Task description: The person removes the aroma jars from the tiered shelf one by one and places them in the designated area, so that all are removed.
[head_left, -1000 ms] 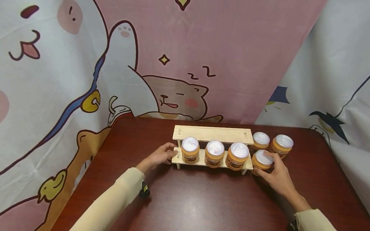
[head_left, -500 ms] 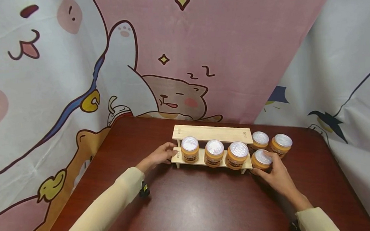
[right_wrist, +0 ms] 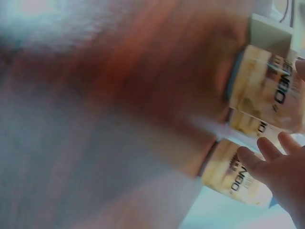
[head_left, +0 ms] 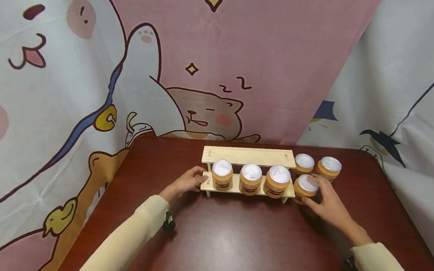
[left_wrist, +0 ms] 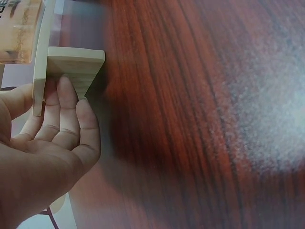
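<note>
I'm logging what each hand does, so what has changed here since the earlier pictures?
The right hand has shifted slightly right, its thumb drawing back to uncover more of the loose front jar; whether it still touches cannot be told. The left hand still pinches the left end of the two-tier wooden rack; the rack's three jars and the two rear jars stayed put.

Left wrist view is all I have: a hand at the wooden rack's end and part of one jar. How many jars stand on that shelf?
Observer: Three jars, in a row along the lower shelf.
Operator: Where's the right hand?
Observer: The right hand holds another jar, just off the right end of the rack.
Operator: Any jars besides those?
Observer: Yes, two more jars stand behind it on the table.
</note>
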Tool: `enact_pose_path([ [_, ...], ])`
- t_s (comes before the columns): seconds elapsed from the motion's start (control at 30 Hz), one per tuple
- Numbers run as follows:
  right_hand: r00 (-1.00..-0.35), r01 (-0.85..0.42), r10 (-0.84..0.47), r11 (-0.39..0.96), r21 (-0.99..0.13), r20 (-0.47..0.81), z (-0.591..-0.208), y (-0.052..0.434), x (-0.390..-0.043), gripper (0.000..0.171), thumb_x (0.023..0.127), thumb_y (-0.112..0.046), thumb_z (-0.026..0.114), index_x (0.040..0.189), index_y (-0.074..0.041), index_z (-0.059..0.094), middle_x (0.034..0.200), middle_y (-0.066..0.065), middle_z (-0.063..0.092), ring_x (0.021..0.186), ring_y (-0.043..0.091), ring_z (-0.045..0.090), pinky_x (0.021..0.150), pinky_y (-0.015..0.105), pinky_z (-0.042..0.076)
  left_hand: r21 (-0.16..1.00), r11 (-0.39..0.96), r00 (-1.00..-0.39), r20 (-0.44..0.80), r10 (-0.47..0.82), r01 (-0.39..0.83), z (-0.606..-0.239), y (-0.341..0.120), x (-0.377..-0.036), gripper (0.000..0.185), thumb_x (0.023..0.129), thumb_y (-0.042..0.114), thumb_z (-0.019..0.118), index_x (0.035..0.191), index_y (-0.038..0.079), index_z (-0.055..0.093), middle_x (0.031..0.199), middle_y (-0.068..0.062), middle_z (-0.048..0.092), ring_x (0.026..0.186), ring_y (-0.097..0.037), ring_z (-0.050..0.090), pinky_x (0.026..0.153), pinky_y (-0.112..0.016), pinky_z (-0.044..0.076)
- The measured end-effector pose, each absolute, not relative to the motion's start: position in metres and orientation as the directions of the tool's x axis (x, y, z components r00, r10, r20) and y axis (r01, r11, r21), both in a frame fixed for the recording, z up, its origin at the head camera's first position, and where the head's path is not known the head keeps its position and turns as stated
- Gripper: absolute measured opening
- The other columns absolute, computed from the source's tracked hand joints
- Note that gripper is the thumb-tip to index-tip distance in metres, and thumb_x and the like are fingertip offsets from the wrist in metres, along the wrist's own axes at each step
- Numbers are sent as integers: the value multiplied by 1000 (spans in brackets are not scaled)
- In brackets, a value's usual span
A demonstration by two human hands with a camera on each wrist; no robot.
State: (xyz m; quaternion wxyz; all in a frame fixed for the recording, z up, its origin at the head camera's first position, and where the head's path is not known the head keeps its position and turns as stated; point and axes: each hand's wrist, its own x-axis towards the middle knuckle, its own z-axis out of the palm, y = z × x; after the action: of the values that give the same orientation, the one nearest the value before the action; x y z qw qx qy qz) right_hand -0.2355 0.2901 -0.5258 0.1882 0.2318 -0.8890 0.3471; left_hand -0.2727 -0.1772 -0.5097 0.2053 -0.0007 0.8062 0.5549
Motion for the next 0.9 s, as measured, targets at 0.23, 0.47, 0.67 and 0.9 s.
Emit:
enact_pose_path([
  [0.23,-840,-525,-270,623,-580,470,-491,289,-232,81,74,6,74,147,-5,43,144,28,44,131,8,39,96,-2,22,893,384,-915,-335,224,-233,-511,-178,-274,37,103,25,56,134,5,48,111,-13,69,87,-17,66,78,-38,56],
  [0.47,-823,-564,-332,575,-593,460,-462,264,-230,84,74,1,76,150,-9,42,146,22,46,138,-6,28,106,6,18,892,381,-916,-340,215,-242,-511,-179,-274,38,103,26,56,134,6,48,111,-13,69,88,-18,66,79,-39,56],
  [0.67,-855,-519,-377,597,-611,357,-461,240,-226,88,76,-20,87,151,-16,41,153,17,41,147,36,28,113,63,25,891,382,-915,-344,212,-247,-512,-178,-275,37,103,25,57,134,6,49,113,-14,69,90,-19,67,79,-38,56],
  [0.9,-838,-545,-398,611,-574,373,-465,225,-231,89,71,-32,91,147,-20,47,148,14,49,146,48,28,106,76,24,890,378,-914,-349,206,-254,-512,-177,-274,35,103,25,57,133,9,50,111,-12,69,89,-18,67,77,-36,55],
])
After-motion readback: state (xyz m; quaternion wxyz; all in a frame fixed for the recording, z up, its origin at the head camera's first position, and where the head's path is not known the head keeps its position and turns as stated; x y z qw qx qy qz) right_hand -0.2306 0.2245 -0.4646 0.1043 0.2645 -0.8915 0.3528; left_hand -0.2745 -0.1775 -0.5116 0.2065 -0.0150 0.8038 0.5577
